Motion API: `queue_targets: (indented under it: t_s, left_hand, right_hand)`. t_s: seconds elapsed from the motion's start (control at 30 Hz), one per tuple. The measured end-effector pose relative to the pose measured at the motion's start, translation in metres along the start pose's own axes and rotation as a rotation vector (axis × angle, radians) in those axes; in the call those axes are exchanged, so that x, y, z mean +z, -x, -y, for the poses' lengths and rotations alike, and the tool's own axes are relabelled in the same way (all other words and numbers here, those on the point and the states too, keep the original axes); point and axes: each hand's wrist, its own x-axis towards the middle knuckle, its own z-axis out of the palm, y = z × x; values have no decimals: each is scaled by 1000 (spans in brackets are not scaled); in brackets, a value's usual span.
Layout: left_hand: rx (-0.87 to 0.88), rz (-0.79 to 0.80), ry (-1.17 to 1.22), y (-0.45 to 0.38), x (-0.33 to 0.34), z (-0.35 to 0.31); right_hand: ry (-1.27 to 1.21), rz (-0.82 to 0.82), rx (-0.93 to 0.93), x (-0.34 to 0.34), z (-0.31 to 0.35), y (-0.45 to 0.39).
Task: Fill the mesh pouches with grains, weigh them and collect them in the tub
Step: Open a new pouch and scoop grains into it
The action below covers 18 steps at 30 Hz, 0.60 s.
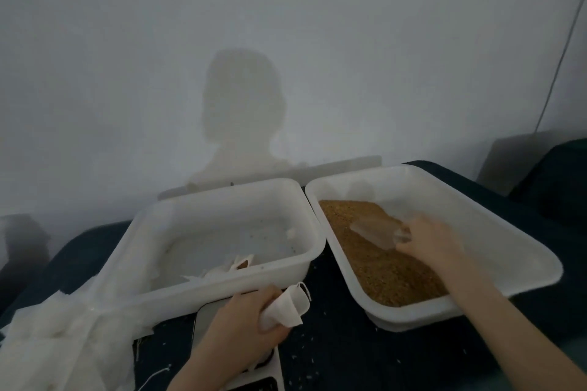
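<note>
behind the work surface a pale grey wall [286, 25] carries the shadow of a head and shoulders [241, 111], and a thin cable [559, 51] runs down its right side. below it lies a dark blue-black table [333, 343], sprinkled with stray pale grains.

two white plastic tubs stand side by side on it, their rims nearly touching. left tub [203, 289] holds only a few crumpled white pouches near its front wall, one showing a bit of brown fill. right tub [524, 267] holds a bed of golden-brown grains [381, 267] spread along its left half.

right hand [428, 241] reaches into the right tub, fingers curled round the handle of a clear plastic scoop [378, 228], whose blade lies on the grains; the scoop is blurred, so whether it carries grain cannot be told.

left hand [251, 324] sits in front of the left tub, fingers and thumb closed on a white mesh pouch [289, 308] whose open mouth points toward the right tub, drawstring ends sticking up.

under that hand is a flat white scale [206, 320], mostly hidden. at the lower left a loose heap of white mesh pouches [63, 333] rests against the left tub's corner.
</note>
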Motion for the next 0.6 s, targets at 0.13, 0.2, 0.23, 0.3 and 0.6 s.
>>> queue_targets:
  t_s: [0.13, 0.2, 0.23, 0.3, 0.6]
  left_hand:
    - [10, 24, -44, 0, 1, 1]
    - [18, 27, -47, 0, 1, -1]
    - [29, 22, -78, 1, 1, -4]
    - [47, 10, -144, 3, 0, -8]
    - [33, 71, -178, 7, 0, -13]
  right_hand:
    - [103, 12, 4, -2, 12, 4]
    - [122, 39, -50, -3, 24, -1]
    - [122, 53, -78, -4, 28, -4]
    - [102, 67, -113, -1, 33, -11]
    - [-162, 15, -123, 16, 13, -12]
